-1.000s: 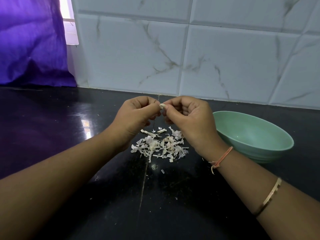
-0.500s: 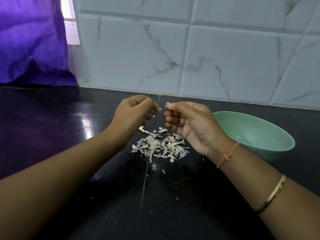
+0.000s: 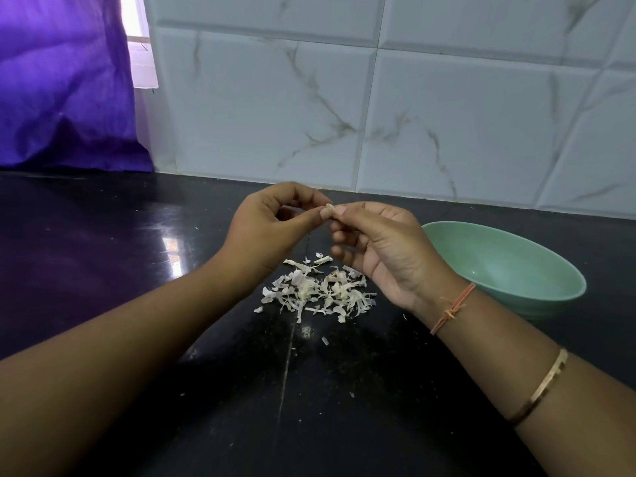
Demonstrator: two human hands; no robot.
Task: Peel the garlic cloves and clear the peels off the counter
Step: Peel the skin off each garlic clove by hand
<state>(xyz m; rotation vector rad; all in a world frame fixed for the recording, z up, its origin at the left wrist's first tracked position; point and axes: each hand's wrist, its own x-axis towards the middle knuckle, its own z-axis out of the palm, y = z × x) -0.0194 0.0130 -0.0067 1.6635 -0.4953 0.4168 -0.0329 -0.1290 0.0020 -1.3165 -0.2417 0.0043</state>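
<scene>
Black polished counter, backed by white marble-veined wall tiles.

- Garlic clove: small and pale, held above the counter between both hands. Too small to tell how much skin is on it.
- Left hand: thumb and fingertips pinch the clove's left end, with the hand arched over it.
- Right hand: thumb and forefinger pinch the clove's right end. The palm is turned toward the camera and the other fingers are curled in.
- Peels: a loose heap of pale papery scraps on the counter directly below the grip. A few stray flakes lie nearer the person.
- Thread band: orange, knotted, on the right wrist.
- Bangle: gold-coloured, further down the same forearm.
- Bowl: pale green, on the counter to the right of the grip. It sits beyond the right hand, apart from the peels.
- Purple cloth: hangs far left of the grip, reaching down to the counter.
</scene>
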